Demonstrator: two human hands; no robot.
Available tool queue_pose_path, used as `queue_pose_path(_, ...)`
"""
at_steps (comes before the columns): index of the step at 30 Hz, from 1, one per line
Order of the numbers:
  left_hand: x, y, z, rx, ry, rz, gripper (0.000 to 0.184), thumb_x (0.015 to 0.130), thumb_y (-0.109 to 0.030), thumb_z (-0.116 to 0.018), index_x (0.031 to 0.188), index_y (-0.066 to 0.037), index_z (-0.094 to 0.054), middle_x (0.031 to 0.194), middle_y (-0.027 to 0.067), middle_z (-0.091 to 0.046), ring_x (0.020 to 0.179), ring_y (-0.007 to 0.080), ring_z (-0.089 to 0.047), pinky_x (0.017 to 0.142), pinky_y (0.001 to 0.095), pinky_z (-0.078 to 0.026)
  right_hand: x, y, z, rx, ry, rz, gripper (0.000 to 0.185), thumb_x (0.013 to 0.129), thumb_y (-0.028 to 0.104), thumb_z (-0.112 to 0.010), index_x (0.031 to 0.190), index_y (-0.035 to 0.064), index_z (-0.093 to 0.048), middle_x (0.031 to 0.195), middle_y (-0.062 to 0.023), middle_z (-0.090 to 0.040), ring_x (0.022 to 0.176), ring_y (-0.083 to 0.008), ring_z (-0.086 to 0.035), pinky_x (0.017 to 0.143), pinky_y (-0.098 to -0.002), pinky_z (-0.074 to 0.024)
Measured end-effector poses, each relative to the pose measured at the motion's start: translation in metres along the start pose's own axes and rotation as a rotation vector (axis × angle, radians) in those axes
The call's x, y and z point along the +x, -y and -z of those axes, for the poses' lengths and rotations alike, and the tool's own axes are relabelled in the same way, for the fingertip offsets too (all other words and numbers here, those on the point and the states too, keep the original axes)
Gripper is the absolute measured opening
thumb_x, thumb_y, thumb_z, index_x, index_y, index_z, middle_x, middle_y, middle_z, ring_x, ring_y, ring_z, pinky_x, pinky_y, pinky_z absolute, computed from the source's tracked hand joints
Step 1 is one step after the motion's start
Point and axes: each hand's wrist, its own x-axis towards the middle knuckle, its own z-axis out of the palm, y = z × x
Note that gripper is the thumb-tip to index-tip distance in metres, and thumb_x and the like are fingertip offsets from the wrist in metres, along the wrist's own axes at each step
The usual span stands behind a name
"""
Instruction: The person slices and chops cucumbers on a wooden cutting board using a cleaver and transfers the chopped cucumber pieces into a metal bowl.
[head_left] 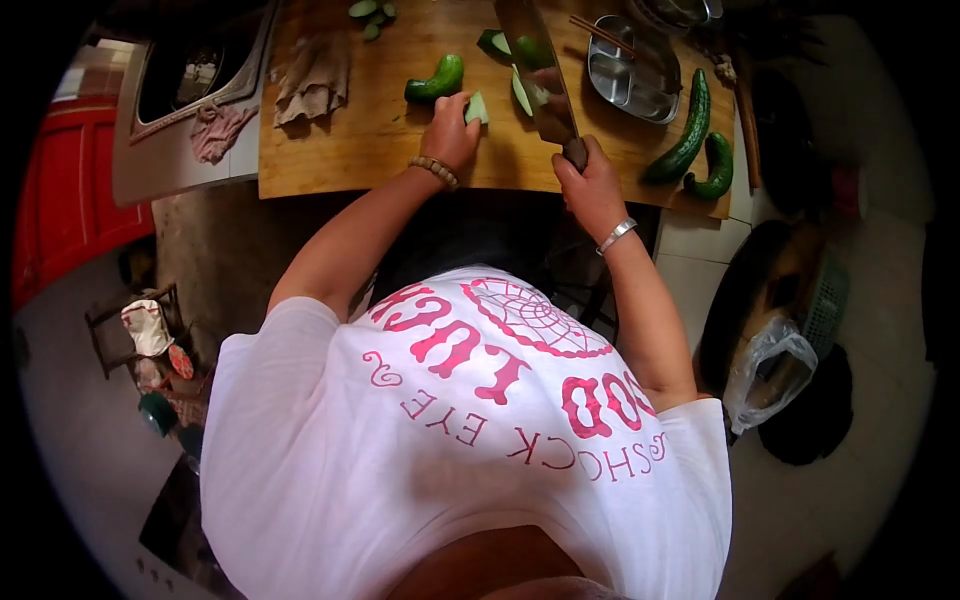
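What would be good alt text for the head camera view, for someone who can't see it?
A person's right hand holds a cleaver over a wooden board, while the left hand touches a pale cut piece of cucumber. Around them lie more cucumber, a metal divided tray with chopsticks, and a crumpled brown cloth.

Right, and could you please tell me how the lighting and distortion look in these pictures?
Head view: strong fisheye curvature, black corners; white T-shirt brighter than the dim floor; glints on the divided metal tray; patchy reflections on the cleaver.
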Motion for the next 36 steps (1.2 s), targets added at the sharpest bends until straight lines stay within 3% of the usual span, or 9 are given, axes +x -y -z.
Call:
queue_pose_path(6, -0.004, -0.005, 0.007, 0.030, 0.020, 0.019, 0.043, 0.088, -0.015, -0.065, 0.127, -0.003, -0.051, 0.120, 0.0194, -0.054, 0.106, 0.0362, -0.057, 0.089, 0.0433, -0.049, -0.011, -0.010, 0.010, -0.064, -0.016, 0.004, 0.025, 0.084, 0.021, -0.064, 0.091, -0.0004, -0.053, 0.075, -0.0233, -0.060, 0.073, -0.0426, -0.061, 0.065, -0.0433, -0.0473)
queue_pose_path(9, -0.001, -0.013, 0.012, -0.250, -0.174, -0.029, 0.031, 0.091, -0.010, -0.062, 0.121, -0.004, -0.057, 0.118, 0.0124, -0.057, 0.098, 0.0230, -0.060, 0.083, 0.0327, -0.050, -0.013, 0.000, 0.013, -0.187, 0.008, 0.090, 0.025, 0.083, 0.019, -0.066, 0.094, 0.0013, -0.052, 0.079, -0.0223, -0.062, 0.078, -0.0428, -0.062, 0.067, -0.0448, -0.0488)
queue_pose_path(12, 0.012, -0.027, 0.049, -0.601, -0.301, 0.202, 0.027, 0.092, -0.011, -0.061, 0.118, -0.006, -0.059, 0.105, 0.0098, -0.063, 0.089, 0.0207, -0.064, 0.078, 0.0318, -0.053, -0.009, -0.015, 0.014, -0.400, 0.047, 0.216, 0.028, 0.081, 0.017, -0.069, 0.099, 0.0041, -0.051, 0.088, -0.0206, -0.064, 0.082, -0.0417, -0.063, 0.069, -0.0465, -0.0504)
queue_pose_path(15, 0.042, -0.022, 0.097, -0.664, -0.402, 0.175, 0.021, 0.093, -0.012, -0.062, 0.114, -0.007, -0.063, 0.110, 0.0042, -0.062, 0.088, 0.0144, -0.061, 0.081, 0.0278, -0.049, -0.013, -0.013, 0.021, -0.618, 0.064, 0.324, 0.033, 0.079, 0.017, -0.072, 0.102, 0.0063, -0.050, 0.095, -0.0180, -0.063, 0.084, -0.0395, -0.063, 0.070, -0.0480, -0.0513)
queue_pose_path(18, 0.068, -0.033, 0.117, -0.294, 0.066, -0.303, 0.024, 0.090, -0.011, -0.066, 0.113, -0.007, -0.064, 0.110, 0.0050, -0.063, 0.099, 0.0166, -0.061, 0.085, 0.0298, -0.050, -0.007, -0.024, 0.020, -0.714, 0.108, 0.376, 0.033, 0.079, 0.016, -0.072, 0.102, 0.0079, -0.050, 0.095, -0.0152, -0.061, 0.083, -0.0372, -0.064, 0.068, -0.0478, -0.0514)
queue_pose_path(21, 0.087, -0.042, 0.080, 0.073, 0.476, -0.722, 0.032, 0.083, -0.012, -0.071, 0.115, -0.009, -0.065, 0.113, 0.0081, -0.063, 0.108, 0.0238, -0.057, 0.095, 0.0375, -0.047, -0.001, -0.019, 0.019, -0.758, 0.140, 0.437, 0.033, 0.079, 0.015, -0.071, 0.102, 0.0091, -0.049, 0.094, -0.0140, -0.061, 0.082, -0.0363, -0.064, 0.067, -0.0478, -0.0511)
queue_pose_path(26, 0.106, -0.065, 0.041, 0.450, 0.747, -0.626, 0.020, 0.083, -0.016, -0.070, 0.101, -0.006, -0.070, 0.105, 0.0083, -0.066, 0.102, 0.0276, -0.058, 0.093, 0.0404, -0.046, 0.000, -0.006, 0.019, -0.758, 0.149, 0.492, 0.032, 0.078, 0.014, -0.071, 0.101, 0.0088, -0.049, 0.093, -0.0140, -0.060, 0.083, -0.0354, -0.064, 0.067, -0.0467, -0.0510)
queue_pose_path(32, 0.137, -0.032, 0.034, 0.452, 0.807, -0.434, 0.017, 0.085, -0.016, -0.068, 0.098, -0.006, -0.071, 0.091, 0.0111, -0.067, 0.093, 0.0281, -0.062, 0.085, 0.0395, -0.049, -0.014, -0.013, 0.028, -0.667, 0.194, 0.412, 0.034, 0.078, 0.015, -0.071, 0.104, 0.0065, -0.050, 0.096, -0.0178, -0.061, 0.085, -0.0383, -0.063, 0.071, -0.0481, -0.0504)
queue_pose_path(36, 0.141, -0.021, 0.052, 0.448, 0.737, -0.552, 0.018, 0.088, -0.020, -0.066, 0.102, -0.010, -0.071, 0.105, 0.0081, -0.066, 0.104, 0.0274, -0.058, 0.086, 0.0391, -0.048, -0.042, -0.034, 0.053, -0.478, 0.101, 0.220, 0.036, 0.079, 0.015, -0.069, 0.109, 0.0034, -0.054, 0.094, -0.0228, -0.064, 0.088, -0.0421, -0.062, 0.075, -0.0471, -0.0503)
